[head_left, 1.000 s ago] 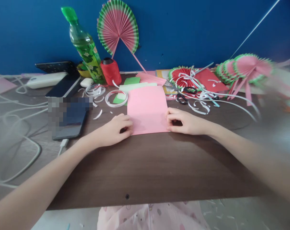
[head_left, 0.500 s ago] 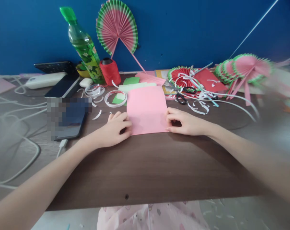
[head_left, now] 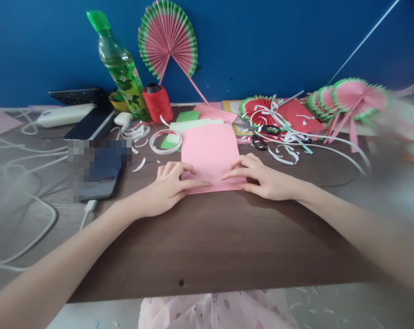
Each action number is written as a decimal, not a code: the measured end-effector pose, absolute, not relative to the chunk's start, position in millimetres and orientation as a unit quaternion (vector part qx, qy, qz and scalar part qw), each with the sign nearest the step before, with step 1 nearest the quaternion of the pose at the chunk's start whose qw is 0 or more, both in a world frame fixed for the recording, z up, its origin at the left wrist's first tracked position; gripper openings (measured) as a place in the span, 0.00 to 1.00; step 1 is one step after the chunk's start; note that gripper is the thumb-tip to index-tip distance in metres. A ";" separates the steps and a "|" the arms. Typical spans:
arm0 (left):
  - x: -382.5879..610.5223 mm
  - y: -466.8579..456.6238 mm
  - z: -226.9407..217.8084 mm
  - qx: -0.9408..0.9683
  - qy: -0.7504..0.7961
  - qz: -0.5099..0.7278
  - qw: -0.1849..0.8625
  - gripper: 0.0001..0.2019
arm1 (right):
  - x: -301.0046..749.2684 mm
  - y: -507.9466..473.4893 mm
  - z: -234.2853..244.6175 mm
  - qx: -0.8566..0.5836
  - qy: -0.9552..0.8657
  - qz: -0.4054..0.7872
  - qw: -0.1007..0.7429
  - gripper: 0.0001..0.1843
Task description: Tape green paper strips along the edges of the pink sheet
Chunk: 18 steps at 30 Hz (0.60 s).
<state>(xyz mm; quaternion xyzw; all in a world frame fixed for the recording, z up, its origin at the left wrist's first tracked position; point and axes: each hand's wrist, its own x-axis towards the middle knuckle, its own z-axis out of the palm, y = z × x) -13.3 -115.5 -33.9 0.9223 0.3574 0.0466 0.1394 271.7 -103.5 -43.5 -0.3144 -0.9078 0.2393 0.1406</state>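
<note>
A pink sheet of paper (head_left: 210,146) lies flat on the dark wooden table, its near edge toward me. My left hand (head_left: 174,185) rests on its lower left corner, fingers apart, one digit stretched inward along the near edge. From the other side my right hand (head_left: 258,178) reaches over the lower right part, with its fingers extended onto the paper and its thumb low by the near edge. Both hands press on the sheet from above. Behind it lie a pale green strip (head_left: 196,124), green paper (head_left: 188,116) and a pleated pink piece (head_left: 215,113).
A tape roll (head_left: 165,151) sits left of the paper, scissors (head_left: 259,141) and white paper scraps right. Farther back stand a red thread spool (head_left: 158,104), a bottle (head_left: 124,73) and a pleated fan (head_left: 167,41). A phone (head_left: 100,171) with cables lies left; more fans (head_left: 350,98) lie right.
Both hands have gone from curled at the sheet's lower side edges to fingers stretched inward over its near part. The paper has stayed in about the same place.
</note>
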 end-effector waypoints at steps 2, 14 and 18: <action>-12.4 -115.8 -33.7 0.929 0.343 0.032 0.131 0.29 | 270.9 -104.3 -43.3 -0.296 -0.920 0.225 0.125 0.25; -12.3 -117.4 -36.3 0.941 0.323 0.006 0.096 0.34 | 268.8 -102.3 -42.3 -0.259 -0.939 0.219 0.056 0.35; -12.3 -119.4 -37.6 0.947 0.312 0.017 0.072 0.34 | 268.7 -102.7 -42.0 -0.261 -0.940 0.213 0.048 0.35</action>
